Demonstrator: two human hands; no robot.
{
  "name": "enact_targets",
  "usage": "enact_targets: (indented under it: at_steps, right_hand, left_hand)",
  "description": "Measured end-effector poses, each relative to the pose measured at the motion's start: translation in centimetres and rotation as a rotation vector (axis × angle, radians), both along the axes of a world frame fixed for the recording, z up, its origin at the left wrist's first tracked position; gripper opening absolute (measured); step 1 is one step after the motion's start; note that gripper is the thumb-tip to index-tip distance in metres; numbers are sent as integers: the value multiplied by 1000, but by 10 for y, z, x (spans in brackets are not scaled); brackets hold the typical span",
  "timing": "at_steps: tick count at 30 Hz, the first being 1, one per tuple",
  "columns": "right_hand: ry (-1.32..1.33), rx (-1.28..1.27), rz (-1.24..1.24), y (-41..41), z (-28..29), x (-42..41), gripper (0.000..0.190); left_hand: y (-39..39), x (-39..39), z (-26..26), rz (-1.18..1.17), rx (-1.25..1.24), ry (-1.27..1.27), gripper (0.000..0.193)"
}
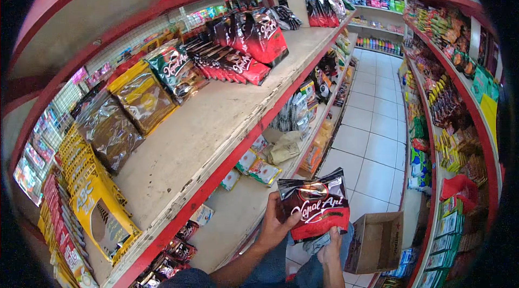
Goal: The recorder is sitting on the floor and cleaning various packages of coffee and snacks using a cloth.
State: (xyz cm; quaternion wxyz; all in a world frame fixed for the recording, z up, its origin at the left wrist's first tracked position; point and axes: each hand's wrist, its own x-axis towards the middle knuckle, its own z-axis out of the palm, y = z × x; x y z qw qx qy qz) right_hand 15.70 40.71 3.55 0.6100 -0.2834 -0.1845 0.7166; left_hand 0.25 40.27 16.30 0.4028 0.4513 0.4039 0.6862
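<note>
A stack of black-and-red Kapal Api coffee packs (318, 207) is held in front of me between both hands. My left hand (279, 219) grips its left side, thumb across the front. At the lower right corner, my right hand (330, 245) pinches the stack and also holds a grey-blue cloth (317, 243) under it. Up on the shelf board (194, 125) to my left, more black-and-red coffee packs (239, 61) lie in an overlapping row. A larger black-and-red pack (263, 36) stands behind them.
Yellow ABC packs (101, 215) and brown clear-wrapped packs (142, 97) line the same shelf. A cardboard box (375, 243) with an open top stands on the tiled floor (369, 125) at right. A crumpled beige cloth (288, 146) lies one shelf lower. Stocked shelves (446, 125) run along the right.
</note>
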Motion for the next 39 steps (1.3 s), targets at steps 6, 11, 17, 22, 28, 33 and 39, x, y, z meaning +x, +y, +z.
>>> enact_targets:
  at_steps: [6, 11, 17, 22, 28, 33, 39]
  right_hand:
    - [-142, 9, 88, -6, -17, -4, 58]
    - [39, -193, 37, 2, -10, -27, 51]
    - [-42, 26, -16, 2, 10, -30, 67]
    - [-331, 342, 68, 7, -4, 3, 60]
    - [-870, 452, -215, 35, 92, 46, 46]
    - [-1291, 944, -45, 66, 177, 15, 26]
    - [-887, 544, 62, 80, 174, 32, 19]
  left_hand:
    - [15, -8, -3, 190, -71, -51, 26]
    - [32, -12, 3, 353, -2, -182, 18]
    - [38, -16, 7, 367, 95, -217, 20]
    - [29, -25, 21, 357, 164, -211, 23]
    - [21, -42, 20, 219, 265, -88, 22]
    - [14, -61, 16, 82, 316, 150, 25]
    - [2, -67, 15, 139, 220, 79, 25]
